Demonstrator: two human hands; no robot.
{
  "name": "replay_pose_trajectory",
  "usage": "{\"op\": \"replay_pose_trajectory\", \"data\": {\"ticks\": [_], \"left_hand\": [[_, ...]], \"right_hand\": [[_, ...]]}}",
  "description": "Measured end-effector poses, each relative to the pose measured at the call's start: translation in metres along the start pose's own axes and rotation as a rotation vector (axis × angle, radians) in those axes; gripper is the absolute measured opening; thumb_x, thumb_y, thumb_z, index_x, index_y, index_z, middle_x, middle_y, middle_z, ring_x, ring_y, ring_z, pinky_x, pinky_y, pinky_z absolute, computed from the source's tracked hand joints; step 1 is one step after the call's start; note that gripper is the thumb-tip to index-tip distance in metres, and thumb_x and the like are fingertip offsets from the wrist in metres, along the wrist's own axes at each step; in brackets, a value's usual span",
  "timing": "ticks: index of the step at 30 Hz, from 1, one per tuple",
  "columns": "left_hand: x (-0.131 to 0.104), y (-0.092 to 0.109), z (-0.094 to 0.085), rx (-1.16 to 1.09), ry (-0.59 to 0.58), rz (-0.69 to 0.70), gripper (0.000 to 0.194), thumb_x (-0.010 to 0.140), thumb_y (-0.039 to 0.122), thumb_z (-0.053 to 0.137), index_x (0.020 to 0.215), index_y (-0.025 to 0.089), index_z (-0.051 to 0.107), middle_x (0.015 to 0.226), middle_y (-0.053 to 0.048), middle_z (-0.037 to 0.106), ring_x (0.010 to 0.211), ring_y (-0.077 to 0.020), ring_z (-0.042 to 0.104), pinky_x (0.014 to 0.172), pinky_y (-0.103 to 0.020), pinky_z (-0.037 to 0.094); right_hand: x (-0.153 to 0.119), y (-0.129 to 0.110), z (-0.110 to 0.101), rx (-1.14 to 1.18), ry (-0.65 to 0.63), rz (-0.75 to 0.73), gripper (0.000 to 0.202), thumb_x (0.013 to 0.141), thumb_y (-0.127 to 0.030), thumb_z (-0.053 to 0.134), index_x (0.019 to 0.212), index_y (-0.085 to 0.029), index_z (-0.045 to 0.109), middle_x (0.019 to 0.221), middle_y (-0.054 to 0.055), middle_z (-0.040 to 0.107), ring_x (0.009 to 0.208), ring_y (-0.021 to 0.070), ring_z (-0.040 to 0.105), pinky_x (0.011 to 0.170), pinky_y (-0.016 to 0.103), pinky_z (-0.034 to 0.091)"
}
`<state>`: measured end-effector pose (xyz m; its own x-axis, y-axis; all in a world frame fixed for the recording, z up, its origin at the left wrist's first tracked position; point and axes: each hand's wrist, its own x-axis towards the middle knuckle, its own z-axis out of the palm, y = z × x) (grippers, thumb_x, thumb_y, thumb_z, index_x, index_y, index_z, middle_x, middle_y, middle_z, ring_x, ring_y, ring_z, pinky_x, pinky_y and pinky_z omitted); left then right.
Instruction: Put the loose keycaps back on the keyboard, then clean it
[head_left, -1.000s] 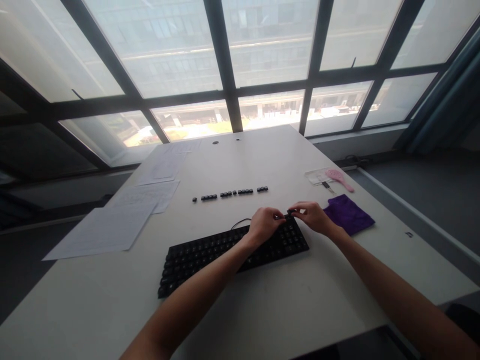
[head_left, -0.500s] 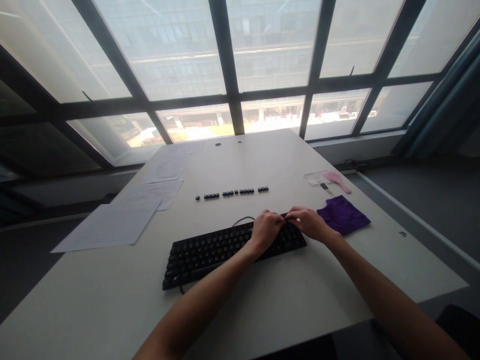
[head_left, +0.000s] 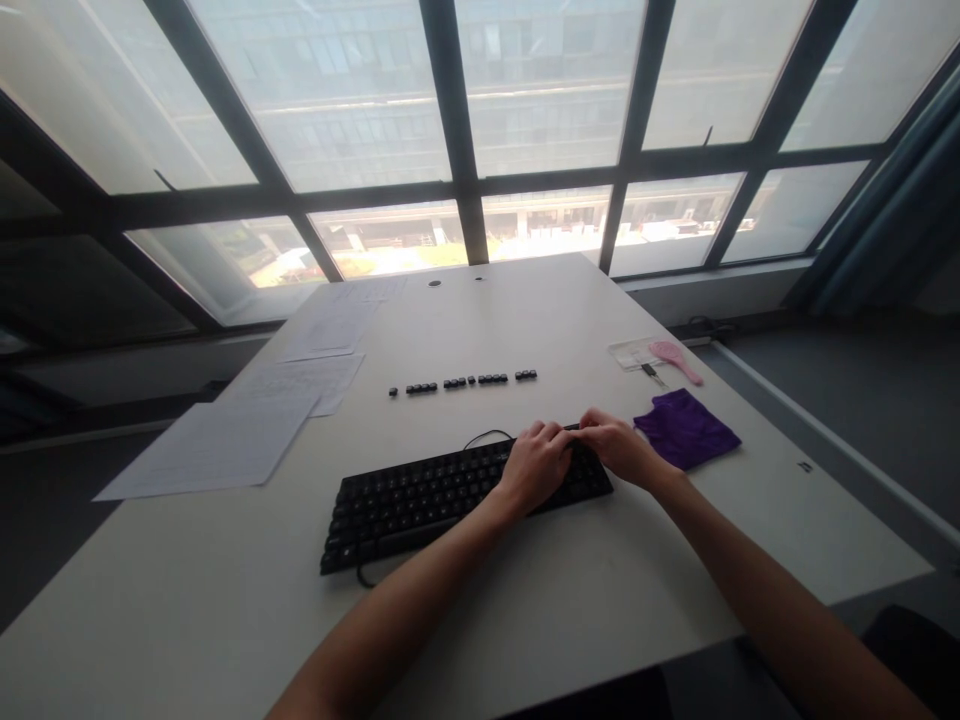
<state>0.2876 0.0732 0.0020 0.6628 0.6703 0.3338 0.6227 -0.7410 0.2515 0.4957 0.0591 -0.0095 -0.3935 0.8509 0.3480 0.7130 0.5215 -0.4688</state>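
A black keyboard (head_left: pixel 420 500) lies at a slant on the white table, its cable showing behind and in front. Over its right part, near the back edge, my left hand (head_left: pixel 536 465) bends its fingers down toward the keys. My right hand (head_left: pixel 615 445) meets it there, fingertips pinched together close to the left hand's. Whatever the fingertips hold is too small and hidden to make out. Behind the keyboard, several black keycaps (head_left: pixel 493 379) stand in a broken row, with a single keycap (head_left: pixel 393 392) at the left end.
Right of my hands lies a folded purple cloth (head_left: pixel 686 430). Beyond it are a pink brush (head_left: pixel 675 360), a clear packet (head_left: pixel 630 352) and a small dark tool (head_left: pixel 651 373). Paper sheets (head_left: pixel 217 445) cover the table's left side. Windows stand behind the table (head_left: pixel 450 330).
The fingers of both hands have drawn closer together over the keyboard's back edge. The camera view has shifted slightly. The keycap row looks the same.
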Motion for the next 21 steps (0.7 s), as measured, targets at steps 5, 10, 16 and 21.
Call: {"op": "replay_pose_trajectory", "data": {"ticks": [5,10,16,21], "left_hand": [[-0.002,0.001,0.001,0.017,-0.003,0.020,0.025,0.098,0.027,0.056,0.120,0.025,0.065,0.109,-0.006,0.067,0.101,-0.0226,0.058,0.088,-0.036,0.051],[-0.001,0.000,0.003,0.040,0.008,0.024,0.017,0.099,0.027,0.054,0.109,0.024,0.068,0.109,-0.007,0.067,0.100,-0.0222,0.058,0.087,-0.035,0.051],[-0.001,0.000,0.003,0.034,0.004,0.035,0.017,0.098,0.025,0.056,0.109,0.023,0.068,0.110,-0.007,0.067,0.099,-0.0223,0.058,0.089,-0.036,0.051],[-0.001,0.000,0.003,0.013,-0.007,0.024,0.019,0.097,0.024,0.056,0.110,0.022,0.069,0.109,-0.008,0.068,0.100,-0.0223,0.059,0.092,-0.038,0.051]], "right_hand": [[-0.002,0.001,0.000,0.079,-0.017,-0.003,0.036,0.097,-0.012,0.048,0.113,-0.029,0.075,0.093,0.005,0.064,0.085,0.0176,0.062,0.078,0.027,0.050],[-0.005,0.006,0.000,0.127,0.065,0.050,0.029,0.092,-0.012,0.056,0.113,-0.024,0.072,0.096,0.006,0.069,0.089,0.0202,0.064,0.082,0.031,0.051],[-0.008,0.015,-0.001,0.155,0.091,0.096,0.012,0.091,-0.016,0.061,0.095,-0.021,0.072,0.089,0.006,0.071,0.082,0.0205,0.065,0.078,0.032,0.052],[-0.008,0.017,0.000,0.198,0.106,0.044,0.016,0.093,-0.018,0.058,0.097,-0.021,0.074,0.095,0.007,0.070,0.089,0.0215,0.066,0.082,0.035,0.054]]}}
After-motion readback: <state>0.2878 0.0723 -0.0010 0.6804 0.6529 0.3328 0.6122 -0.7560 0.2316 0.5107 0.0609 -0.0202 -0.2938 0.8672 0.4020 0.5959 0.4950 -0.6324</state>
